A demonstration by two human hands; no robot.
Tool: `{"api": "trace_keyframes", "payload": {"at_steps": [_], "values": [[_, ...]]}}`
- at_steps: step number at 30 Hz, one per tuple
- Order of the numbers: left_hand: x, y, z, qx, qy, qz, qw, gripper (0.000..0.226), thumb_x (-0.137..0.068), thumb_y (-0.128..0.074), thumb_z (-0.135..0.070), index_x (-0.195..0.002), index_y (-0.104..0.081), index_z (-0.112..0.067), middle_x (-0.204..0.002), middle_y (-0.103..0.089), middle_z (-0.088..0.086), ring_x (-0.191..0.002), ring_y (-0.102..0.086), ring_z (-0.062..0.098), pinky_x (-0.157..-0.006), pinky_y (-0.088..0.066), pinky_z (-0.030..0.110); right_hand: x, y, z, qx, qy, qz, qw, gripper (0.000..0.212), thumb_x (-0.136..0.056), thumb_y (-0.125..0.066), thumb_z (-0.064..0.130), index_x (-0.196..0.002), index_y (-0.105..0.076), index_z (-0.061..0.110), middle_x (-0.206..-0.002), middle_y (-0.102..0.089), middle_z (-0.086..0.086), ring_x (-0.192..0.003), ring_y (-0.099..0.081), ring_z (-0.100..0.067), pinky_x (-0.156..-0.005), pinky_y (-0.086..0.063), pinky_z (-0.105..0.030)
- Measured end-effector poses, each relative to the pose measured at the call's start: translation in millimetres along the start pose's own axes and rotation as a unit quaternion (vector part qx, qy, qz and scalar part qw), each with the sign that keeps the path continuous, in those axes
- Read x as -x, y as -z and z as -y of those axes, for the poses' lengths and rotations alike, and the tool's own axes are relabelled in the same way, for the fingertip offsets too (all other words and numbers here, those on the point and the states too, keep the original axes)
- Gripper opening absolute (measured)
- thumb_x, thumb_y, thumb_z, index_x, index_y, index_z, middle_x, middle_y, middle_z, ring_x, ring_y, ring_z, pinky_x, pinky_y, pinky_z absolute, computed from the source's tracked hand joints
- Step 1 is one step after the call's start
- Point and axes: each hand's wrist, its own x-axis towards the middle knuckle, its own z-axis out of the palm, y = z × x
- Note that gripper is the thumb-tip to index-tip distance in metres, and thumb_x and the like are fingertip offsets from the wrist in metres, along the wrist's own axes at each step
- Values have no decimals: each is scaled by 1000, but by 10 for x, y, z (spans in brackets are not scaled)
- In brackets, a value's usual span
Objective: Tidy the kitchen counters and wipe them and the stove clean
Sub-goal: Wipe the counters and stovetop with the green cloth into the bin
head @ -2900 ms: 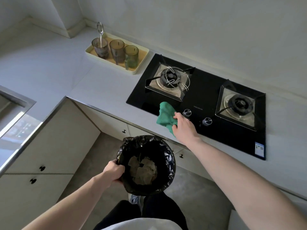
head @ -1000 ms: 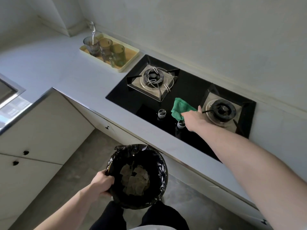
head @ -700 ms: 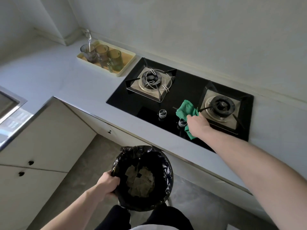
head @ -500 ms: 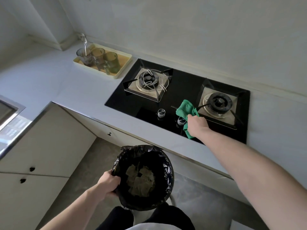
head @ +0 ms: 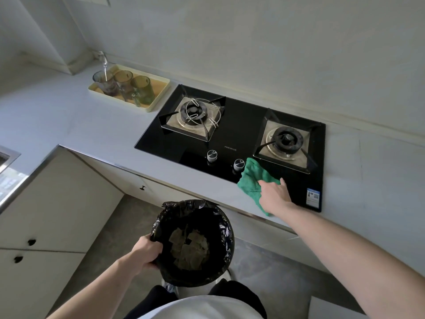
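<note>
Black glass stove (head: 241, 132): right hand (head: 274, 196) presses green cloth (head: 254, 180) flat-fingered; left hand (head: 147, 252) grips bin (head: 220, 231). I'd sweep crumbs binward.

Far left of me, a yellow tray (head: 161, 85) holds three tinted glasses (head: 123, 82), the leftmost with a metal utensil (head: 105, 65) standing in it. White cabinet doors (head: 57, 203) with dark knobs fill my near left.

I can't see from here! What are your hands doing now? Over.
Right hand presses cloth on stove front edge. Left hand grips bin rim. Knob beside cloth.
</note>
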Motion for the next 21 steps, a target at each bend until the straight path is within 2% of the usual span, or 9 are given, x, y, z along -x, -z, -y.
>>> {"api": "trace_keyframes", "payload": {"at_steps": [1, 3, 4, 6, 11, 14, 18, 21], "values": [[21, -12, 3, 0, 2, 0, 1000, 26, -79, -54, 6, -96, -69, -8, -86, -75, 21, -71, -76, 37, -59, -63, 53, 40, 5, -24, -23, -4, -2, 1000, 42, -89, -55, 15, -130, -55, 22, -99, -74, -2, -103, -68, -24, -113, -33, -40], [43, -37, 3, 7, 3, 4, 1000, 25, -81, -53, 7, -97, -68, -5, -83, -74, 21, -68, -75, 36, -57, -63, 49, 101, 74, -63, -101, -27, -19, 994, 36, -96, -50, 18, -132, -56, 19, -109, -71, -9, -102, -67, -32, -92, -49, -39], [44, -51, 7, 9, 3, 6, 1000, 24, -81, -53, 7, -98, -67, -4, -81, -73, 21, -65, -74, 35, -55, -63, 47, 115, 126, -77, -140, -41, -35, 989, 36, -99, -49, 19, -135, -54, 18, -112, -70, -11, -101, -66, -34, -85, -52, -39], [45, -67, 6, 10, 3, 8, 1000, 24, -82, -53, 7, -99, -67, -3, -79, -72, 19, -60, -72, 33, -52, -61, 42, 69, 250, -82, -196, -57, -76, 976, 38, -100, -48, 20, -138, -53, 19, -115, -69, -13, -102, -66, -35, -80, -53, -39], [53, -122, 37, 13, 9, -1, 1000, 23, -80, -53, 7, -95, -68, -2, -79, -73, 20, -64, -74, 35, -56, -63, 48, -321, 583, 49, -247, -27, -129, 960, 37, -98, -48, 16, -134, -55, 14, -117, -67, -14, -110, -61, -35, -84, -47, -39], [51, -128, 88, 26, 14, -4, 1000, 24, -79, -53, 7, -96, -69, -1, -78, -73, 21, -64, -74, 36, -54, -62, 46, -547, 720, 175, -222, -6, -93, 971, 41, -95, -51, 13, -136, -55, 14, -117, -66, -15, -110, -60, -35, -86, -50, -39], [27, -118, 142, 37, 19, -13, 999, 24, -77, -55, 7, -95, -70, -1, -74, -73, 19, -61, -74, 35, -54, -62, 45, -642, 641, 251, -165, -5, 8, 986, 38, -92, -55, 9, -130, -57, 14, -120, -65, -16, -110, -62, -36, -87, -54, -40], [37, -116, 151, 39, 15, -18, 999, 24, -77, -55, 6, -95, -70, -2, -72, -73, 17, -59, -73, 34, -54, -62, 45, -534, 456, 229, -171, -25, 15, 985, 42, -95, -54, 10, -137, -53, 11, -129, -62, -17, -119, -61, -37, -96, -52, -41]]}}
